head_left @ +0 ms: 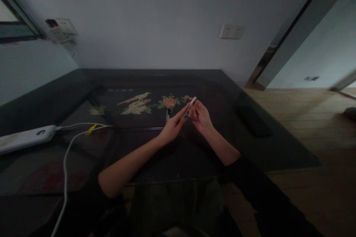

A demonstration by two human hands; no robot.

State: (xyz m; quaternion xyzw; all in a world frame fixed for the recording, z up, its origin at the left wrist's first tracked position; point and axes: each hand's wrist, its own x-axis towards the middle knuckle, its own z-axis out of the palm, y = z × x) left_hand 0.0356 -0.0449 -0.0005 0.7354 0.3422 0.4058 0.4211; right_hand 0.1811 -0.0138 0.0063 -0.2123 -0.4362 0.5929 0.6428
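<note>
Both hands meet over the middle of the dark glass-topped counter (83,81), above its inlaid bird-and-flower picture. The right hand (200,116) is closed around a slim white pen (190,105), which slants up and away from the fingers with its pale end uppermost. The left hand (172,127) reaches in from the left with its fingers stretched nearly straight, the fingertips touching the lower part of the pen just beside the right hand's grip. A small dark pen-like piece (168,115) stands on the counter just beyond the left fingertips; what it is cannot be told. Well to the left lie a white power bank (26,137) and its white cable (66,163). A dark flat object (254,120) rests near the counter's right edge.
</note>
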